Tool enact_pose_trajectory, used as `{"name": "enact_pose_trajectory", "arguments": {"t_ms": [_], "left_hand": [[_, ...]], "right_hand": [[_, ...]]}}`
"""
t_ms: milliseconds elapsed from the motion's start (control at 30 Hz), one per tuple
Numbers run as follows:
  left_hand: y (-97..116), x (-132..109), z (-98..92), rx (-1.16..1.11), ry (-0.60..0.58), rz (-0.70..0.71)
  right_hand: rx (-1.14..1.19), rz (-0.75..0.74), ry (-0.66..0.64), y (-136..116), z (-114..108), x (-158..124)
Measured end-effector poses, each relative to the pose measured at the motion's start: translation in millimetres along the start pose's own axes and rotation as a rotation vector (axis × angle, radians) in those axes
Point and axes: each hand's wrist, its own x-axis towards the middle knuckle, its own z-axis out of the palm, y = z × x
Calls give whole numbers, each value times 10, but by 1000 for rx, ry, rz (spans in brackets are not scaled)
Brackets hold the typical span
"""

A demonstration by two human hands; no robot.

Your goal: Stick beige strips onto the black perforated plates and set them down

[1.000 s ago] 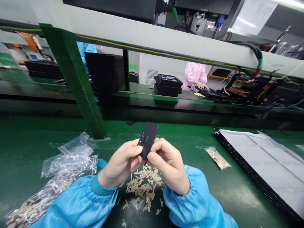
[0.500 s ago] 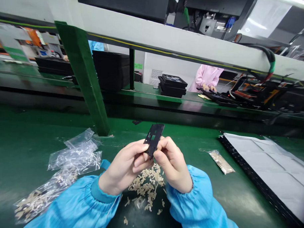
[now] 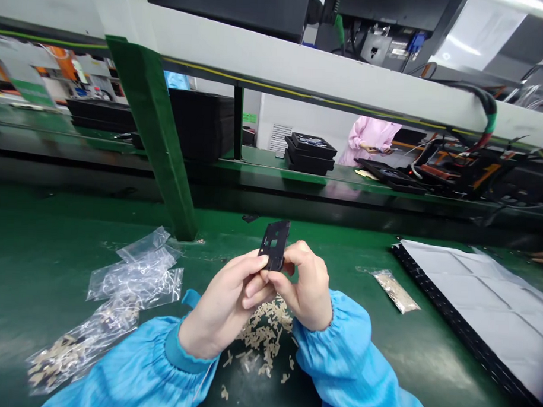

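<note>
My left hand [image 3: 226, 300] is closed on a thin black plastic plate [image 3: 273, 246] with cut-out openings, its thumb on the lower left edge. The plate is held tilted upward above the bench. At the plate's lower right edge, my right hand [image 3: 311, 285] has thumb and index finger closed together, gripping that edge. Whether a small piece is also between those fingers is hidden. Below both hands lies a loose pile of small beige pieces [image 3: 267, 334], partly covered by the hands.
Clear plastic bags [image 3: 138, 273] lie on the left, one holding beige and dark pieces [image 3: 61, 359]. A small filled bag [image 3: 396, 291] and a grey-white sheet on a black tray [image 3: 468, 293] are on the right. A green post [image 3: 153, 140] rises ahead. Across the bench stands a person in pink [image 3: 367, 138].
My right hand has shifted slightly left and its fingers lie lower along the plate's edge. The plate has turned a little. The person in pink has raised their hands, holding something.
</note>
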Motion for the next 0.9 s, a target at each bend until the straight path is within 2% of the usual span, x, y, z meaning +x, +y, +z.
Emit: {"name": "enact_pose_trajectory", "arguments": {"t_ms": [100,233,400,500,633,733,800,867,900], "left_hand": [[1,16,-29,63,19,28],[13,42,-56,212,68,89],[26,68,-99,424,115,270],[5,66,-160,580,147,358],[-60,57,-194,744,180,448],[-56,158,-195,896,183,497],[24,349,-260,1050,146,434],[169,634,-430,1307,81,289],[255,796,-556,1484,124,215]], "right_hand": [[64,35,-27,11,-31,35],[266,70,-128,-14,-71,63],[571,220,-220,6,-98,55],[609,273,-205,32,-79,45],[430,272,-115,36,13,15],[198,271,-60,139,109,11],[-46,359,-143,331,157,37],[-368,546,-335,631,176,69],[-432,600,-370,810,175,79]]}}
